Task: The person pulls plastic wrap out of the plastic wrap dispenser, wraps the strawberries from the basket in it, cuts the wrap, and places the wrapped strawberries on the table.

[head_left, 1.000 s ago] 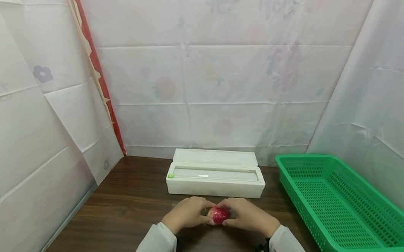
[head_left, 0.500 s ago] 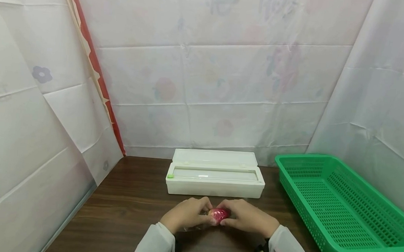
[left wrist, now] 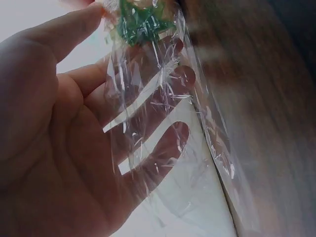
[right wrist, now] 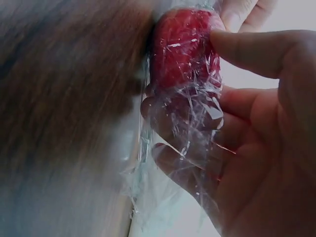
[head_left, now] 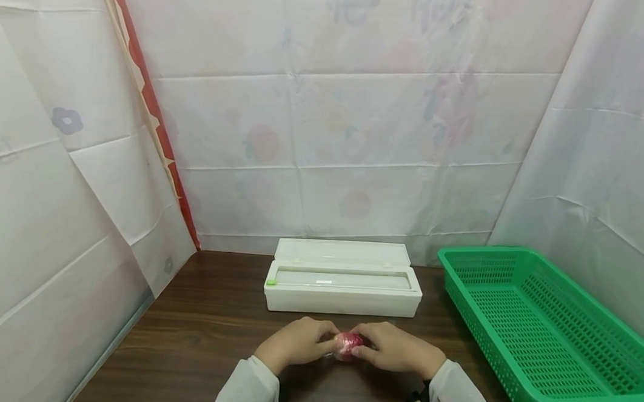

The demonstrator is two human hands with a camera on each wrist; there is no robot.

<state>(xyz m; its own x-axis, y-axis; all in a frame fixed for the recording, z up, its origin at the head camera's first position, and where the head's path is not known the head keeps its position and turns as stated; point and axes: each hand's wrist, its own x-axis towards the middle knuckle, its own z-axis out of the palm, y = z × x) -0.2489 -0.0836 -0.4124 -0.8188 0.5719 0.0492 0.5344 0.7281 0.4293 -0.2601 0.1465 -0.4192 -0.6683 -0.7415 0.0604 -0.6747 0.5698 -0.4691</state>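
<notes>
Between my two hands is a red fruit (head_left: pixel 348 346) with a green leafy top (left wrist: pixel 143 22), wrapped in clear cling film. My left hand (head_left: pixel 297 343) pinches the wrapped fruit at its leafy end, and loose film (left wrist: pixel 217 136) hangs across its fingers. From the other side my right hand (head_left: pixel 398 349) holds the red end, thumb on the near face. In the right wrist view, crumpled film (right wrist: pixel 195 118) trails from the fruit over the lower fingers. The fruit is just above or on the table; I cannot tell which. The fingers behind it are partly hidden.
A white cling film dispenser (head_left: pixel 342 300) with its lid raised stands just beyond the hands. At the right is a green perforated basket (head_left: pixel 481 331). The brown wooden table (head_left: pixel 200 340) is bounded by white patterned sheeting (head_left: pixel 358 136) at the back and sides.
Both hands stay in nearly the same place while their fingers shift on the fruit. It has turned slightly, and its near face now looks paler under the film.
</notes>
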